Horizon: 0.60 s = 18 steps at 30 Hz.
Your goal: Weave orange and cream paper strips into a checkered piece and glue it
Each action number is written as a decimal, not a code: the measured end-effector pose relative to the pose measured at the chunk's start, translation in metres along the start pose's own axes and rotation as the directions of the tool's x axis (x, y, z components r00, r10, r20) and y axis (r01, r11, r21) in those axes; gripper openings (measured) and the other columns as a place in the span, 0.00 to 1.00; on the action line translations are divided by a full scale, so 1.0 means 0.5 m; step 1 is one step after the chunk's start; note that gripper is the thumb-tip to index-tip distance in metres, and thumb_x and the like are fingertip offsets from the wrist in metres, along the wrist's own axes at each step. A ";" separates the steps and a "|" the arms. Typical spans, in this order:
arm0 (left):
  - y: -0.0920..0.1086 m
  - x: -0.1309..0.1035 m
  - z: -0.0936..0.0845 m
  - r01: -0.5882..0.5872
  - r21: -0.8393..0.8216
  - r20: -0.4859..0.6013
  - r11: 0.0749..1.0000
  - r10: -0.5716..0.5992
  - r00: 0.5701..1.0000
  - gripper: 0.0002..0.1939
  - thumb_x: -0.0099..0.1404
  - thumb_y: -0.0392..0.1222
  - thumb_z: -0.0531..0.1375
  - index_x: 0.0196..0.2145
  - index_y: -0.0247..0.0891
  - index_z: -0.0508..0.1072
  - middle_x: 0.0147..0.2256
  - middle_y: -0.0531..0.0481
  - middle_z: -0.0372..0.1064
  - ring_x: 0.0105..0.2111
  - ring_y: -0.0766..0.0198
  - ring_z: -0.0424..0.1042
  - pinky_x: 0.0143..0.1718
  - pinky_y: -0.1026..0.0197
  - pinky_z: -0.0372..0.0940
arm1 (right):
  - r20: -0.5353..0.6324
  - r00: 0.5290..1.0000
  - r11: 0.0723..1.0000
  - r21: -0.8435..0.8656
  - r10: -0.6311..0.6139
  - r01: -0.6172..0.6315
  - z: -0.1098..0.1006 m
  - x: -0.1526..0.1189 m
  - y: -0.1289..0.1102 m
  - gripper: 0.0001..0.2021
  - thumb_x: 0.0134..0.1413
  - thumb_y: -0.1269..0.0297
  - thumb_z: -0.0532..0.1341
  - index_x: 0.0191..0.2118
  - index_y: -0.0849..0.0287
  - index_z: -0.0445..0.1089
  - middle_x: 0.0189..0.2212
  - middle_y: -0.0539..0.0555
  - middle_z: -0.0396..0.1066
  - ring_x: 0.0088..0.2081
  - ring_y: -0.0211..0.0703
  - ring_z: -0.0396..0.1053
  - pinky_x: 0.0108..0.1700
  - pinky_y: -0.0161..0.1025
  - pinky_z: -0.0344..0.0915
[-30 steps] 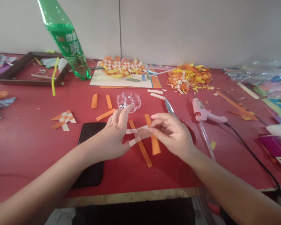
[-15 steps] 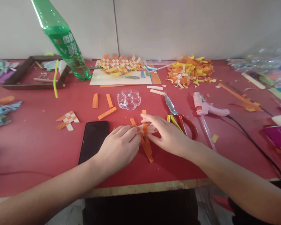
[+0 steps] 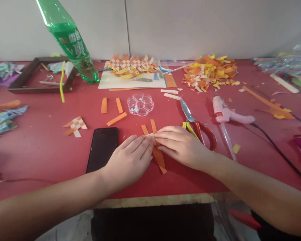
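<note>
Between my two hands on the red tabletop lie orange paper strips [image 3: 159,158], crossed with a pale strip [image 3: 150,135] that mostly hides under my fingers. My left hand [image 3: 130,156] has its fingers pressed together, their tips on the left side of the crossing. From the right, my right hand [image 3: 184,144] meets it with bent fingers closed on the strips at the same spot. The fingertips almost touch, and the exact grip beneath them is hidden. A black phone [image 3: 102,149] lies beside my left hand. Scissors [image 3: 200,132] with red and yellow handles rest just beyond my right hand.
Behind the hands are loose orange strips [image 3: 117,119] and a clear flower-shaped tray [image 3: 140,112]. A small woven paper fish [image 3: 76,126] lies left. A pink glue gun [image 3: 222,112] with its cord is right. A green bottle [image 3: 75,50] and paper scraps [image 3: 210,71] stand behind.
My right hand's fingers have come down from a raised, spread pose and closed over the strips. The orange strip under them now lies more slanted. The view has shifted slightly.
</note>
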<state>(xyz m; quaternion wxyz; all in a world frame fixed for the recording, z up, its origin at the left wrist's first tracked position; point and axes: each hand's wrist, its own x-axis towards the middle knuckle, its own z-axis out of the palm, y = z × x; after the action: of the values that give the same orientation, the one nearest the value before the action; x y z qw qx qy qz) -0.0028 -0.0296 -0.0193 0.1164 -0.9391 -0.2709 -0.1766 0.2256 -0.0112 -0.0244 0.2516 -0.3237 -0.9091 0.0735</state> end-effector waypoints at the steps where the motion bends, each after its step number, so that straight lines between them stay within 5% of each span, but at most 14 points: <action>1: 0.000 -0.001 0.001 -0.003 -0.002 0.003 1.000 0.003 1.000 0.15 0.67 0.32 0.56 0.49 0.25 0.74 0.50 0.38 0.75 0.48 0.52 0.75 0.49 0.49 0.71 | 0.003 1.000 1.000 -0.002 -0.026 0.026 -0.001 -0.002 -0.001 0.11 0.62 0.67 0.59 0.47 0.62 0.74 0.46 0.56 0.77 0.50 0.48 0.70 0.51 0.50 0.70; 5: 0.001 -0.001 0.000 0.009 -0.006 -0.008 1.000 -0.009 1.000 0.15 0.65 0.31 0.56 0.48 0.25 0.74 0.50 0.38 0.75 0.47 0.51 0.76 0.49 0.48 0.71 | 0.016 0.997 0.997 0.038 -0.075 0.074 -0.008 -0.008 -0.003 0.11 0.62 0.69 0.58 0.48 0.62 0.74 0.46 0.55 0.77 0.52 0.48 0.69 0.52 0.50 0.70; 10: 0.001 -0.003 -0.004 0.011 -0.014 -0.024 1.000 -0.011 1.000 0.15 0.65 0.29 0.55 0.47 0.26 0.74 0.50 0.37 0.75 0.46 0.51 0.77 0.47 0.47 0.72 | 0.023 1.000 0.998 0.067 0.020 -0.021 -0.012 -0.005 0.002 0.11 0.61 0.72 0.58 0.45 0.64 0.75 0.48 0.58 0.75 0.52 0.48 0.67 0.55 0.50 0.69; 18: -0.001 -0.006 0.002 -0.012 -0.075 0.012 0.997 0.012 1.000 0.14 0.65 0.28 0.54 0.45 0.26 0.75 0.49 0.36 0.75 0.49 0.48 0.75 0.51 0.44 0.71 | -0.014 1.000 0.998 -0.063 -0.017 0.016 -0.005 0.000 -0.008 0.08 0.62 0.69 0.59 0.40 0.61 0.76 0.43 0.53 0.78 0.47 0.47 0.71 0.49 0.48 0.70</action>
<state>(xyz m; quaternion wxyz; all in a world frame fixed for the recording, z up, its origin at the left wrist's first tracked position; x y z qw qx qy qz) -0.0051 -0.0303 -0.0212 0.0806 -0.9454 -0.2592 -0.1803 0.2248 -0.0144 -0.0210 0.2482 -0.3247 -0.9118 0.0404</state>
